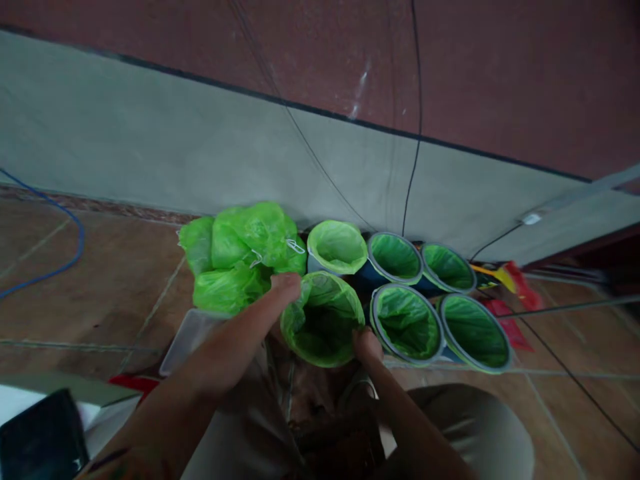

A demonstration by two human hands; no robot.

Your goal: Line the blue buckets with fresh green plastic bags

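Between my hands a trash bin lined with a green bag [325, 353] stands in front of me, the bag folded over its rim. My left hand [287, 287] is closed on the liner at the bin's upper left edge. At the lower right edge, the fingers of my right hand [367, 345] pinch the rim and bag. Directly behind it is another bin [337, 247] whose green liner also hangs over the rim. To the right, several lined bins with grey rings [407, 323] stand in two rows.
Knotted green bags [250, 240] are piled left, against the wall [150, 140]. A clear plastic container [185, 340] lies below them. Red dustpans [507, 325] lie at right, near a dark cable [575, 373]. A blue hose [75, 247] curves across the left floor.
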